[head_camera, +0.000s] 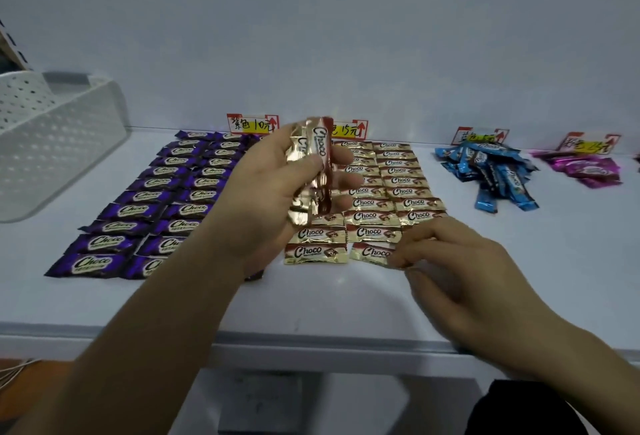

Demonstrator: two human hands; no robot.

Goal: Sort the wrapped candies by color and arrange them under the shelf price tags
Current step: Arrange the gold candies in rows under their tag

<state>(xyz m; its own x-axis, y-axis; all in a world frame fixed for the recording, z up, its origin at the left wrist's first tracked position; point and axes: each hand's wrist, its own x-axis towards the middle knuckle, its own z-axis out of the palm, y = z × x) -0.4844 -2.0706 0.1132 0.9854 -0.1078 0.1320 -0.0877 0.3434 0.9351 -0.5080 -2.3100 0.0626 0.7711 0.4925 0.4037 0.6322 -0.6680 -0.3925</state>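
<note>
My left hand is raised over the shelf and grips a small stack of gold candies upright. My right hand rests low at the front of the gold rows, its fingertips pinching the nearest gold candy. Gold candies lie in neat columns under the middle price tag. Purple candies lie in two columns under the left price tag. Blue candies and pink candies lie in loose heaps under their own tags.
A white perforated basket stands at the left end of the white shelf. The shelf's front edge runs below my forearms, and a white back wall rises behind the tags.
</note>
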